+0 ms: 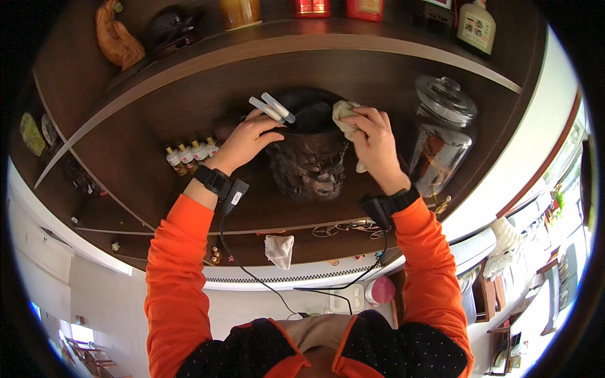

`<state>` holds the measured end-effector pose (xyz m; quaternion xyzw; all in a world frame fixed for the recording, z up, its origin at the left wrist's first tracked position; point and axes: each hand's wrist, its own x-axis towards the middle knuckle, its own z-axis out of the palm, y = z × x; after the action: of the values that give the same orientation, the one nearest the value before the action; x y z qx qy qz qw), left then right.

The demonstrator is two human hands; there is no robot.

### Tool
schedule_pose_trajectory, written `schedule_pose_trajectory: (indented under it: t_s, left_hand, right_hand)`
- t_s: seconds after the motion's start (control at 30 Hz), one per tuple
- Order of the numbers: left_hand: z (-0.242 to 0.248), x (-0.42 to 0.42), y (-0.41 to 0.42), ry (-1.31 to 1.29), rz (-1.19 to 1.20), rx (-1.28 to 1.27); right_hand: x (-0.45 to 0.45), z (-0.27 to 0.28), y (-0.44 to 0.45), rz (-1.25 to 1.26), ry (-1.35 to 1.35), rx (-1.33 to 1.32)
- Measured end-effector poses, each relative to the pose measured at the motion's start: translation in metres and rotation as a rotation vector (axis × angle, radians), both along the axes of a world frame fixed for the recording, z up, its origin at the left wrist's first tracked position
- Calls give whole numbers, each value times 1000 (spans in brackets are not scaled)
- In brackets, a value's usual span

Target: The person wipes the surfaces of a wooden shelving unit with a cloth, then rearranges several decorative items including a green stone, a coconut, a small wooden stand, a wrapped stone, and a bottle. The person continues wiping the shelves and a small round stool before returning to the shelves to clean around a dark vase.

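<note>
A dark carved pot (309, 163) stands on the middle shelf before me, its wide black mouth facing up. On its left rim rests my left hand (253, 137), beside two clear tubes with whitish contents (273, 108) that lean at the pot's opening. Whether these fingers grip the tubes or the rim, I cannot tell. My right hand (375, 137) pinches a crumpled pale cloth (345, 115) against the right side of the rim. The inside of the pot is mostly in shadow.
Several small bottles (189, 156) stand on the left of the shelf. A lidded glass jar (439, 146) is close to my right hand. Above runs another shelf edge (302, 40) with bottles on it. A white cloth (280, 250) hangs over the lower shelf, and cables trail from both wrists.
</note>
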<state>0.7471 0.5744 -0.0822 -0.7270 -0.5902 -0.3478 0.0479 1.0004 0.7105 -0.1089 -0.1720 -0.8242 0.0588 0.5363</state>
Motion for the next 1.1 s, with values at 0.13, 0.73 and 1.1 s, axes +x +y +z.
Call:
schedule_pose_trajectory:
  t_s: [0.13, 0.73, 1.1]
  left_hand:
    - [-3, -3, 1, -84, -49, -40]
    - [-14, -1, 3, 0, -10, 132]
    - [-23, 41, 4, 5, 131, 179]
  right_hand:
    - [-8, 18, 67, 252, -181, -508]
    - [-45, 84, 119, 744, -912, -725]
    - [-23, -26, -70, -20, 47, 8]
